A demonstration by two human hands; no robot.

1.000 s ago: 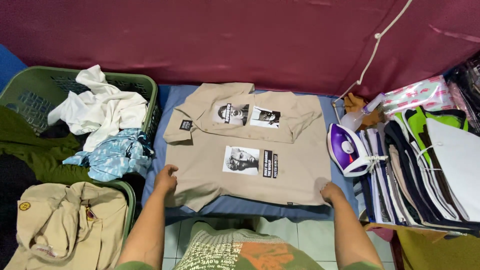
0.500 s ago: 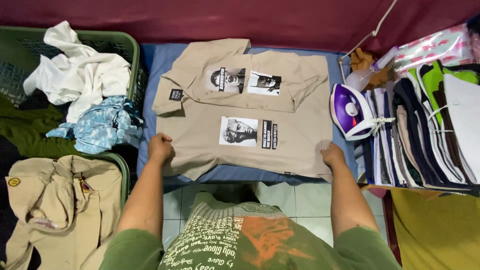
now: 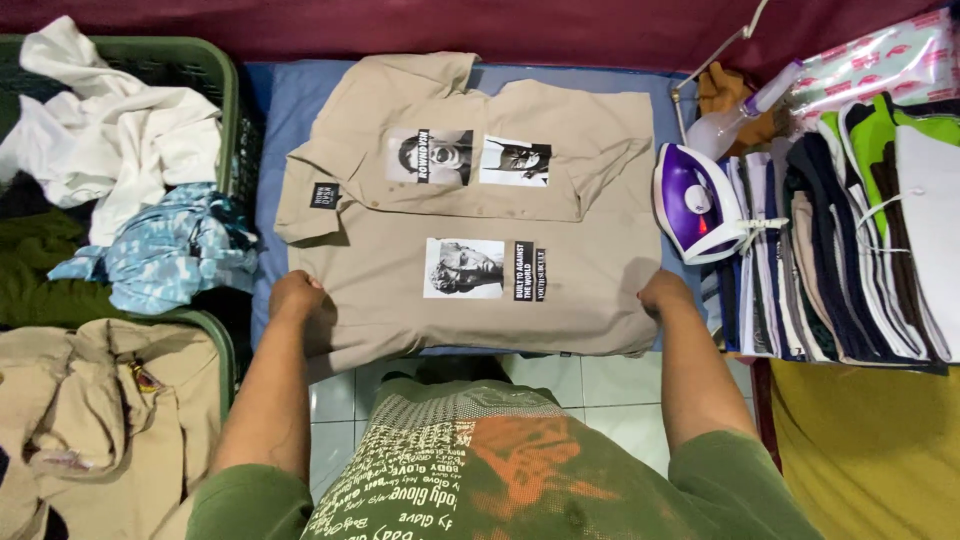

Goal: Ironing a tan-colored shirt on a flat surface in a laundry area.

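Under both gripping hands the beige shirt [image 3: 470, 210] was matt woven cloth, while the purple iron [image 3: 693, 203] beyond the right grip looked glossy plastic.

A home ironing corner: a blue padded board [image 3: 600, 85] at twelve o'clock, a purple iron [image 3: 695, 205] and folded clothes [image 3: 840, 250] at three, green laundry baskets [image 3: 215, 75] heaped with garments at nine, tiled floor [image 3: 600, 385] at six.

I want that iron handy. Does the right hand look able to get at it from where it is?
Probably yes: the right hand rests on the beige shirt's edge, just below the purple iron, with nothing between them.
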